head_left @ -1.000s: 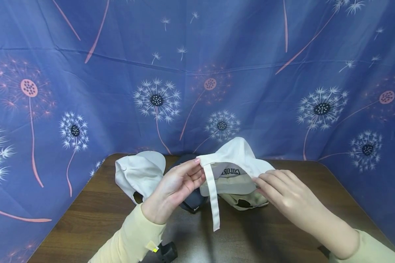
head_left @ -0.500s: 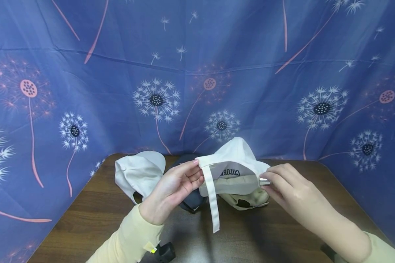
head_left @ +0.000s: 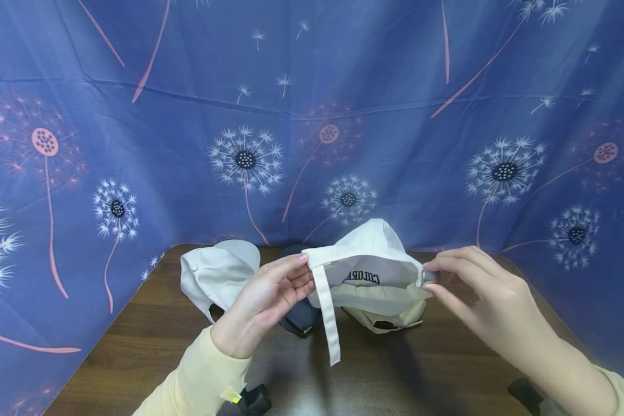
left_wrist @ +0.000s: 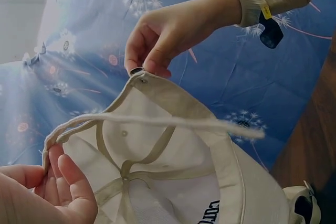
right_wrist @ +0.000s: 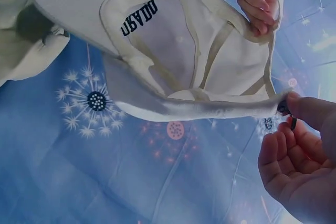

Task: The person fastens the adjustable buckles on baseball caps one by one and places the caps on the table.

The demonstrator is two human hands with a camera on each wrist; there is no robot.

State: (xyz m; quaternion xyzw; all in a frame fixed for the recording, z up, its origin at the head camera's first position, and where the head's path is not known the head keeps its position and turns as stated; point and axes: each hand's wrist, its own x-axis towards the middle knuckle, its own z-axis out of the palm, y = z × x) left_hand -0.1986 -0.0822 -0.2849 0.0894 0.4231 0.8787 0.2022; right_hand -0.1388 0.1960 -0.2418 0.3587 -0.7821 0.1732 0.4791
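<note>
A white baseball cap [head_left: 374, 240] is held up above the table, its inside facing me and dark lettering showing through the front panel. My left hand [head_left: 270, 300] pinches the rear edge where the loose white strap [head_left: 329, 323] begins; the strap hangs down with its end free. On the opposite side of the back opening, my right hand [head_left: 494, 306] pinches a small metal buckle [head_left: 429, 276] between thumb and index finger. The right wrist view shows the buckle [right_wrist: 283, 107] at the cap's corner, apart from the strap.
Behind the held cap, a beige cap [head_left: 408, 316] and a dark navy cap [head_left: 297, 319] lie on the brown wooden table [head_left: 145, 352]. Another white cap [head_left: 218, 271] sits at the left. A blue dandelion-print cloth [head_left: 177, 150] hangs around the table.
My right hand has shifted right from the cap's edge onto the buckle, which has come into view, and the cap's opening is spread wider. My left hand keeps its pinch, moving slightly left.
</note>
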